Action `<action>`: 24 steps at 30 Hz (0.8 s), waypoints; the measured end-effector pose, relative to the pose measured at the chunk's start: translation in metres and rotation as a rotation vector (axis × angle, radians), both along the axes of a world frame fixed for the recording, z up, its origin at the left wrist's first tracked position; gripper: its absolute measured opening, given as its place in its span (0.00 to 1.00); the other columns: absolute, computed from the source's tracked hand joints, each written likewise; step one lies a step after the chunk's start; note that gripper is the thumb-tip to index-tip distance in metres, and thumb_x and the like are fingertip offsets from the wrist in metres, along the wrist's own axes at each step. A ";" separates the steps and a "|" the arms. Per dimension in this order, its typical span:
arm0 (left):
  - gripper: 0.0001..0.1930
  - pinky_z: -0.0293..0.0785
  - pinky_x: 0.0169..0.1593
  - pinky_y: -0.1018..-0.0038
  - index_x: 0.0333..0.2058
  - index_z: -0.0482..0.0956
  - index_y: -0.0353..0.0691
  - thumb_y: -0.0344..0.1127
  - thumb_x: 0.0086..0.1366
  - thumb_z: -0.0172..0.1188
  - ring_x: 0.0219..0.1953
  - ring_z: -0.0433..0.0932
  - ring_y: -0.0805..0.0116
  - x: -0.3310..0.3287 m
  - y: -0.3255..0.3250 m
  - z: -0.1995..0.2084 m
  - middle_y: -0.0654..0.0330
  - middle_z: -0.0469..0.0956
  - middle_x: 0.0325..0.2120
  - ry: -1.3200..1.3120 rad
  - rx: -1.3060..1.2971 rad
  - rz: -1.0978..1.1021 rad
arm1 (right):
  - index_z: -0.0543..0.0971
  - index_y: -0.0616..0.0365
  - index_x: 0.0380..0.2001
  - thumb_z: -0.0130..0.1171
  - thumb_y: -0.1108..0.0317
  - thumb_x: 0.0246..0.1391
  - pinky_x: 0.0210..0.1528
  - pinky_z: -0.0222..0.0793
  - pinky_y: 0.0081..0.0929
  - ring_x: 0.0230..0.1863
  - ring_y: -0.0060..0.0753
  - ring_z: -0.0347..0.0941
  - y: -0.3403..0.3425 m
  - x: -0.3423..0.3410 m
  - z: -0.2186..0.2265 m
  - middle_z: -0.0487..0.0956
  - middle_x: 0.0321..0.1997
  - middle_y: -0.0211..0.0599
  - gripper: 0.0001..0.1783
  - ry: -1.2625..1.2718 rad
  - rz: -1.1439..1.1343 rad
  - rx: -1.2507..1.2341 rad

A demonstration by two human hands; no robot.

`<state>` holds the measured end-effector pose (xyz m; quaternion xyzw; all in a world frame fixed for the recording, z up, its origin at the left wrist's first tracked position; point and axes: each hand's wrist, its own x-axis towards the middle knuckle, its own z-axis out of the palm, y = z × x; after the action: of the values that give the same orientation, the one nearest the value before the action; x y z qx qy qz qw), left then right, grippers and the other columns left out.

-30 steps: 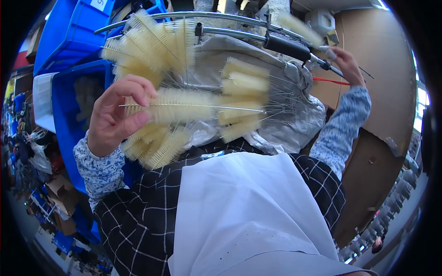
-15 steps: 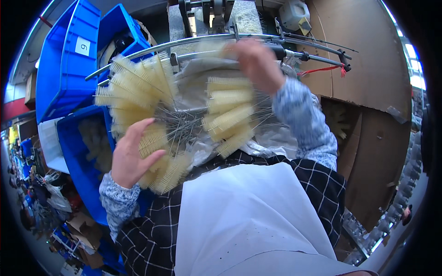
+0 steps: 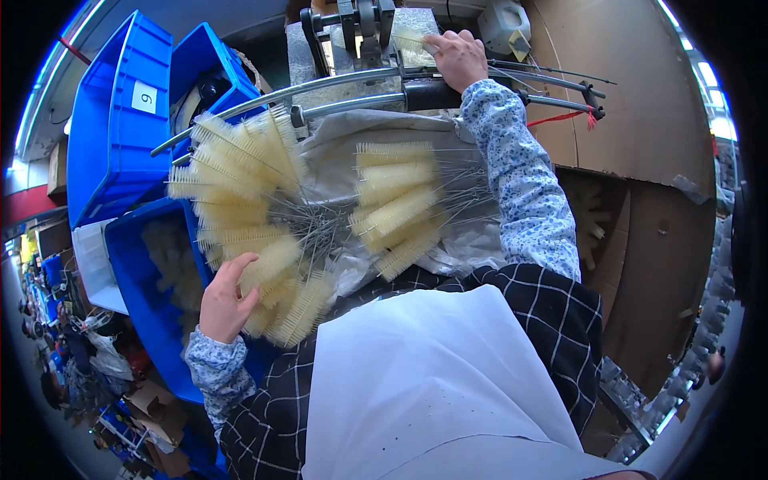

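Observation:
My right hand [image 3: 460, 60] reaches out to the machine [image 3: 360, 28] at the top and is closed on a cream-bristled wire brush [image 3: 412, 40], whose bristles show left of my fingertips. Further back to the left, my left hand [image 3: 228, 300] is open, thumb and forefinger apart, at the edge of a fanned pile of similar brushes [image 3: 272, 252]; whether it touches them I cannot tell. Several more brushes [image 3: 396, 212] lie in a second stack in the middle, their wire stems pointing right. Loose wire stems [image 3: 316, 228] from the left pile cross between the two groups.
Curved metal rails [image 3: 352, 102] run across in front of the machine. Blue bins [image 3: 120, 120] stand at the left, and a lower blue bin [image 3: 148, 296] holds pale brushes. Cardboard [image 3: 632, 104] lines the right side, beside a white jug [image 3: 506, 28].
My right hand has moved up and right, past the rails to the machine, with a brush in it. My left hand has dropped slightly, staying beside the left pile.

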<state>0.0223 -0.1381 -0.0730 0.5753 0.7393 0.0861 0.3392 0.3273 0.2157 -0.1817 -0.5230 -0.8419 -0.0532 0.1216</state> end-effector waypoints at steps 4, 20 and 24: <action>0.13 0.58 0.25 0.83 0.34 0.69 0.39 0.24 0.46 0.55 0.19 0.60 0.81 -0.012 0.000 0.010 0.67 0.65 0.22 -0.338 0.073 0.184 | 0.75 0.34 0.42 0.46 0.64 0.51 0.48 0.55 0.33 0.43 0.30 0.63 0.001 0.002 0.001 0.74 0.37 0.27 0.15 0.035 -0.006 -0.094; 0.15 0.58 0.34 0.81 0.33 0.65 0.36 0.39 0.51 0.54 0.28 0.61 0.77 -0.032 0.005 0.022 0.65 0.63 0.25 -0.525 0.774 0.401 | 0.68 0.45 0.48 0.52 0.56 0.46 0.51 0.50 0.40 0.53 0.33 0.58 0.018 0.049 -0.011 0.68 0.49 0.30 0.23 0.040 -0.258 0.063; 0.16 0.59 0.34 0.81 0.33 0.65 0.36 0.40 0.50 0.55 0.28 0.62 0.76 -0.033 0.007 0.020 0.64 0.64 0.25 -0.546 0.829 0.455 | 0.72 0.48 0.44 0.52 0.58 0.46 0.48 0.58 0.38 0.47 0.37 0.66 0.022 0.054 -0.029 0.73 0.44 0.32 0.20 0.242 -0.168 0.031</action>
<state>-0.0105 -0.1313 -0.0526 0.4432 0.6343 0.5877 0.2364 0.3810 0.2375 -0.2111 -0.5922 -0.7735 -0.0127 0.2255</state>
